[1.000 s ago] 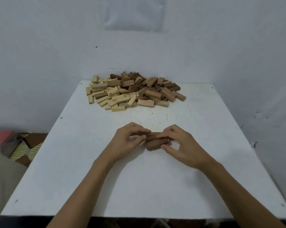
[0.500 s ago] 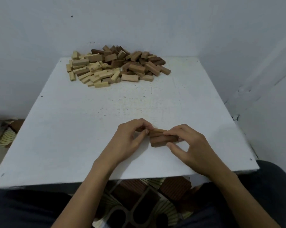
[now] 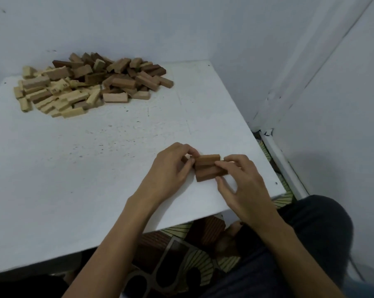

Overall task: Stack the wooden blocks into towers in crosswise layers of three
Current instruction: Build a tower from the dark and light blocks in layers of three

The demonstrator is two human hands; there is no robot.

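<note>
- The step in hand looks like the very first layer: a small group of dark blocks [image 3: 209, 168] lies flat on the white table [image 3: 95, 168], near its front right corner and well apart from the loose pile [image 3: 89, 82] at the far left.
- The left hand [image 3: 171, 175] pinches the left end of the group between thumb and fingers; a paler block end shows just beside its fingertips, and I cannot tell whether that is a third block or part of the same row.
- The right hand [image 3: 242, 181] grasps the right end — fingers over the top edge, thumb at the near side — so both hands are closed on the blocks, squaring them up.
- Judged from this, the task has barely begun; nearly every block sits in the pile.
- The next move calls for pressing the long sides flush, letting go without nudging them, then reaching to the pile for three more — laid crosswise on top.
</note>
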